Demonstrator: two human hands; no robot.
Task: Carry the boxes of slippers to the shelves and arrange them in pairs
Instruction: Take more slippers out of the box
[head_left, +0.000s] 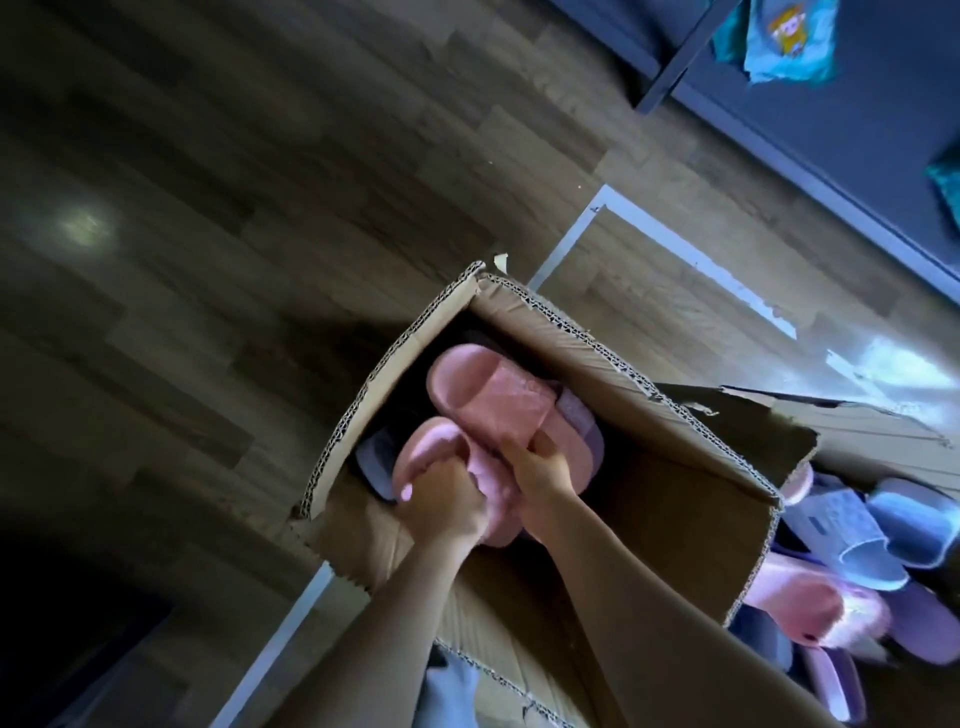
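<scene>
The box (675, 493) is brown corrugated cardboard, matt, with rough fluted cut edges. Inside it the pink slippers (488, 389) look like soft matt foam, the strap finely textured. Under the box the floor (260, 208) is wood-grain plank with a dull sheen.

Both bare arms reach forward and down, close together, with the left forearm (374, 639) lower in the view and the right forearm (649, 597) lying longer across it. The left hand (449, 501) is curled round the strap of the nearer pink slipper (431, 441), its thumb lying on top. Just beside it, the right hand (540, 465) pinches the edge of the farther pink slipper (488, 389) between thumb and bent fingers.
</scene>
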